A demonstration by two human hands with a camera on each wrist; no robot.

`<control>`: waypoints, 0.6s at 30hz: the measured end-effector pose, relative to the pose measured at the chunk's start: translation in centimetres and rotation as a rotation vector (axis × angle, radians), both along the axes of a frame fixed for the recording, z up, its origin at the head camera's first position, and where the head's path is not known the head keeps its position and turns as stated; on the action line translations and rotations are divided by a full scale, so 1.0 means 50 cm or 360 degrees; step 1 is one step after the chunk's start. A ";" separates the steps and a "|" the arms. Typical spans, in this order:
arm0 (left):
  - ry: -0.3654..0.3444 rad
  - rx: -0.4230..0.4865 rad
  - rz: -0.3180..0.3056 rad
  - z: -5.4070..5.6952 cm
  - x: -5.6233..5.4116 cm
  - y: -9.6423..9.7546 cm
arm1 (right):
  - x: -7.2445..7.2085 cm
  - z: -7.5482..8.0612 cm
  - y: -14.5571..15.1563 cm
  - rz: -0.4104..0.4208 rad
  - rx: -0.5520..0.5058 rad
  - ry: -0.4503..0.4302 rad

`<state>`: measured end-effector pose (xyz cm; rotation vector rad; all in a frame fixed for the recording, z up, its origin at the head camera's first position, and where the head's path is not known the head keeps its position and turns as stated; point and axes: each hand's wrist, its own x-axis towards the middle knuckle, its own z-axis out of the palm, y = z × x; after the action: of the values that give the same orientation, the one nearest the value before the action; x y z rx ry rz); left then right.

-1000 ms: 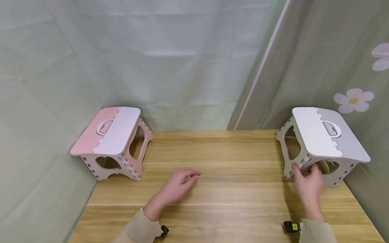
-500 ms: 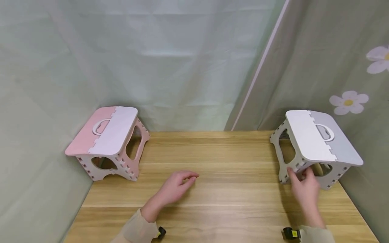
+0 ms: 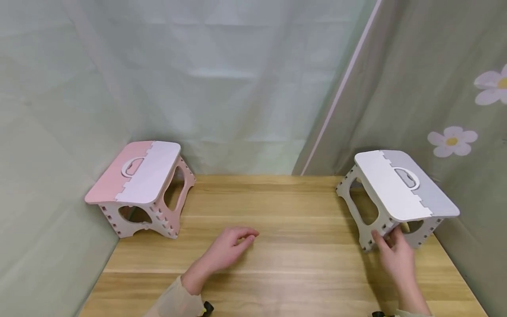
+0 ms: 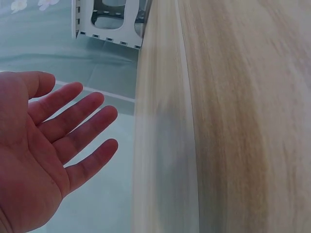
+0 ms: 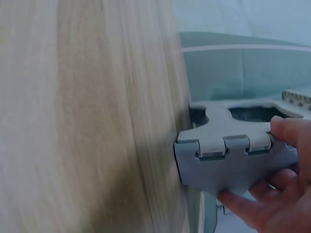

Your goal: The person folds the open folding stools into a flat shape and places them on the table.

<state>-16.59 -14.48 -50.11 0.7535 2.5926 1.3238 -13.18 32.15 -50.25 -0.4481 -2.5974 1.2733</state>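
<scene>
A white and grey folding step stool [image 3: 390,185] stands unfolded on the right of the wooden table. My right hand [image 3: 398,257] grips its near left leg, thumb on one face and fingers curled through the opening in the front panel. In the right wrist view the thumb and fingers pinch the hinged leg [image 5: 233,160] from both sides. My left hand [image 3: 229,248] hovers over the middle of the table, palm inward. Its relaxed fingers [image 4: 80,131] are spread and hold nothing in the left wrist view.
A pink and white folding step stool [image 3: 148,176] stands unfolded at the left, beside the curtain. Pale curtains [image 3: 237,88] enclose the back and both sides of the wooden table [image 3: 277,281]. White flowers [image 3: 453,141] are printed on the right curtain.
The grey and white stool has shifted left and toward me, turning slightly, with my right hand gripping its leg. My left hand and the pink stool stay nearly in place.
</scene>
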 end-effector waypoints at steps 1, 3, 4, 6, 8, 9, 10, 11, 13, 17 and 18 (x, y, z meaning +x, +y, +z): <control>-0.0001 -0.0001 0.0006 0.000 0.001 -0.001 | 0.002 0.001 0.001 0.0029 0.0016 -0.0014; 0.0000 0.0002 0.0013 -0.002 0.002 -0.002 | 0.006 0.002 0.003 0.0100 0.0031 -0.0025; 0.0002 0.0004 0.0014 -0.002 0.002 -0.002 | 0.008 0.003 0.004 0.0136 0.0033 -0.0017; 0.0011 0.0007 0.0013 -0.003 0.001 -0.002 | 0.011 0.003 0.005 0.0192 0.0047 -0.0018; 0.0018 0.0011 0.0013 -0.004 0.001 -0.003 | 0.013 0.001 0.005 0.0254 0.0035 0.0010; 0.0022 0.0014 0.0012 -0.004 0.001 -0.003 | 0.015 0.000 0.004 0.0274 0.0038 0.0014; 0.0025 0.0014 0.0012 -0.004 0.001 -0.004 | 0.016 -0.001 0.002 0.0290 0.0043 0.0024; 0.0027 0.0014 0.0013 -0.003 0.001 -0.004 | 0.017 -0.001 0.000 0.0305 0.0052 0.0035; 0.0027 0.0019 0.0011 -0.003 0.001 -0.005 | 0.018 -0.001 -0.004 0.0349 0.0067 0.0072; 0.0010 0.0038 0.0005 -0.004 0.003 -0.006 | 0.020 0.001 -0.012 0.0433 0.0115 0.0094; 0.0007 0.0045 0.0006 -0.004 0.004 -0.006 | 0.020 0.001 -0.013 0.0455 0.0116 0.0095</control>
<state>-16.38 -14.78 -50.33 0.7568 2.5849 1.3646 -12.17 31.51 -50.21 -0.0241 -2.7181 1.2455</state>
